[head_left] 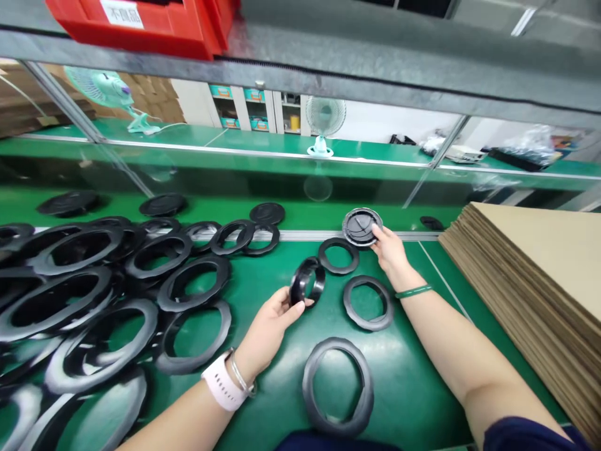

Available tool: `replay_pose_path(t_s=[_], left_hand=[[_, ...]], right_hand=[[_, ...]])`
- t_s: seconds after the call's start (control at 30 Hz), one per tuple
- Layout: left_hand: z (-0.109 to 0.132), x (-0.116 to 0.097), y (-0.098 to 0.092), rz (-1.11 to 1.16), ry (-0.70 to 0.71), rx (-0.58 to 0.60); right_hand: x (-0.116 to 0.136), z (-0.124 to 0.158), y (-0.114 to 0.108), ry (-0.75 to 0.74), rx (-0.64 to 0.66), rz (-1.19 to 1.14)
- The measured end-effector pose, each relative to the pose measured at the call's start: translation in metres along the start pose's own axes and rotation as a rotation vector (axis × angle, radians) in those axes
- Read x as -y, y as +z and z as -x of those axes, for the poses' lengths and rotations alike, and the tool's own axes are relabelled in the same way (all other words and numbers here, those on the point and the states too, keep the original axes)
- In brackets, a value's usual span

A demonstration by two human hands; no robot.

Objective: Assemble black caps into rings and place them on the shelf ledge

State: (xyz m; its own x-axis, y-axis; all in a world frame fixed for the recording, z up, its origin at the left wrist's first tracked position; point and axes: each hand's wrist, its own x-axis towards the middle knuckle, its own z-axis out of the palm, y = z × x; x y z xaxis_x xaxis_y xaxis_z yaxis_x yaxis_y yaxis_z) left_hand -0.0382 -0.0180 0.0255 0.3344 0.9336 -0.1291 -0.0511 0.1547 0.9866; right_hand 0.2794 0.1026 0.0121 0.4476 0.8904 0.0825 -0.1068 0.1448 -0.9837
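My left hand (271, 326) grips a small black plastic ring (307, 282), tilted on edge above the green table. My right hand (390, 249) reaches farther out and holds a round black disc cover (361, 226) by its near edge. Three more black rings lie flat between and before my hands: one (339, 255) just left of my right hand, one (368, 302) beside my right wrist, and a larger one (338, 384) close to my body. My left wrist wears a white watch, my right a green bangle.
A heap of large black rings (94, 294) covers the left of the green table (413, 376). Black discs (267, 213) lie farther back. A stack of brown cardboard sheets (530, 288) stands at right. A metal shelf with a red bin (154, 25) hangs overhead; two small fans (323, 122) stand beyond.
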Motion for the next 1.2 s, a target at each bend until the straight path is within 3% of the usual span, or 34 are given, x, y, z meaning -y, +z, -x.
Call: replay_pose_path(t_s=[0.13,0.23,0.33,0.43,0.63,0.77,0.93,1.03,1.2], left_hand=[[-0.004,0.001,-0.001,0.103,-0.111,0.036],[-0.006,0.0,-0.006,-0.021,-0.134,0.075],[-0.006,-0.002,-0.012,-0.143,-0.133,0.079],[-0.006,-0.004,-0.014,-0.175,-0.155,0.089],[-0.008,-0.005,-0.015,-0.19,-0.212,0.09],[-0.008,-0.007,-0.015,-0.184,-0.218,0.091],[-0.009,-0.001,-0.02,-0.142,-0.248,0.093],[-0.012,0.011,-0.024,-0.164,-0.231,0.115],[-0.015,0.028,-0.02,-0.091,-0.174,0.09]], right_hand=[[0.006,-0.029,0.03,-0.258,0.088,0.214],[0.0,-0.045,0.049,-0.382,0.242,0.446],[-0.012,-0.056,0.051,-0.437,0.386,0.664],[-0.016,-0.07,0.026,-0.437,0.329,0.846],[0.004,-0.115,-0.086,-0.24,-0.242,1.154],[0.006,-0.136,-0.135,-0.075,-0.432,1.296],[-0.006,-0.152,-0.144,0.018,-0.424,1.386],[-0.011,-0.155,-0.142,0.017,-0.376,1.402],[-0.012,-0.153,-0.14,0.056,-0.413,1.393]])
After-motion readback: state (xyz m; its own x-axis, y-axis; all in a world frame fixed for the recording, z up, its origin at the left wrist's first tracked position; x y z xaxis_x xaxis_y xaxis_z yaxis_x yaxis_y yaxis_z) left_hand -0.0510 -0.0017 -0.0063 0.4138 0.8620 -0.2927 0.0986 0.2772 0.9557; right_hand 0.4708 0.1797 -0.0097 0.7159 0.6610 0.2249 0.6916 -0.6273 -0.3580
